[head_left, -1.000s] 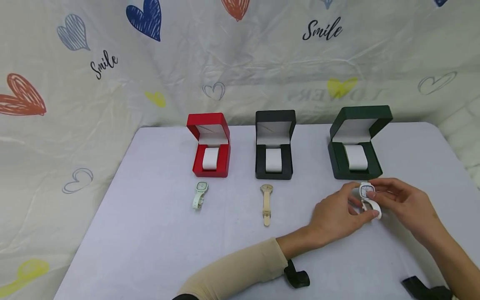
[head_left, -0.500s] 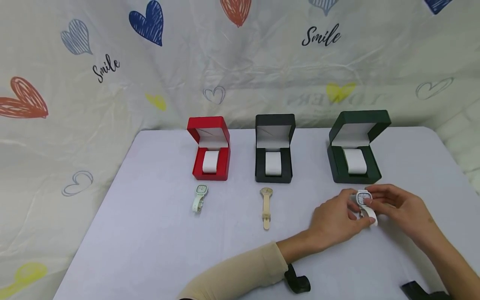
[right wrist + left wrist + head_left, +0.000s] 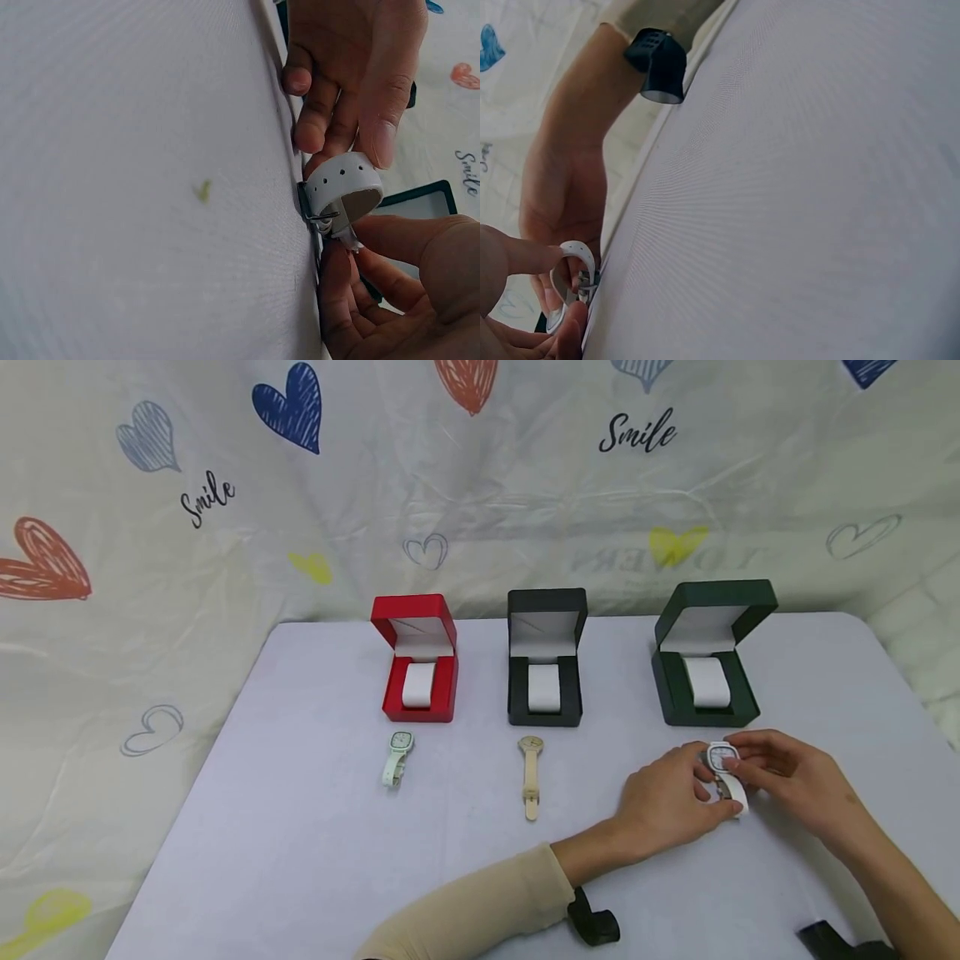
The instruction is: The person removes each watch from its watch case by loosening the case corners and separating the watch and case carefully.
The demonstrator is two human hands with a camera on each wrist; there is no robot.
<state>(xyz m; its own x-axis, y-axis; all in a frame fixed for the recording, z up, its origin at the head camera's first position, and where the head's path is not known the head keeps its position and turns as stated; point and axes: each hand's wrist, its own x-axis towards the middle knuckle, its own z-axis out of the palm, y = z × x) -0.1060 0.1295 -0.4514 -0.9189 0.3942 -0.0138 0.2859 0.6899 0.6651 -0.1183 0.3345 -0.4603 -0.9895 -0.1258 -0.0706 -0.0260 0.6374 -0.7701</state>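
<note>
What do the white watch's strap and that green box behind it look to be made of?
White watch strap: probably soft silicone or rubber, matte; it curls in a smooth loop with punched holes and a small metal buckle, held by both hands. Green box: seemingly a rigid case in matte leatherette or paper, white lining and cushion inside; the exact covering is unclear.

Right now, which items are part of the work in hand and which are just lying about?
In hand:
white watch, pinched by left hand and right hand
green box, open, nearest

Lying about:
red box
black box
mint watch
beige watch
</note>
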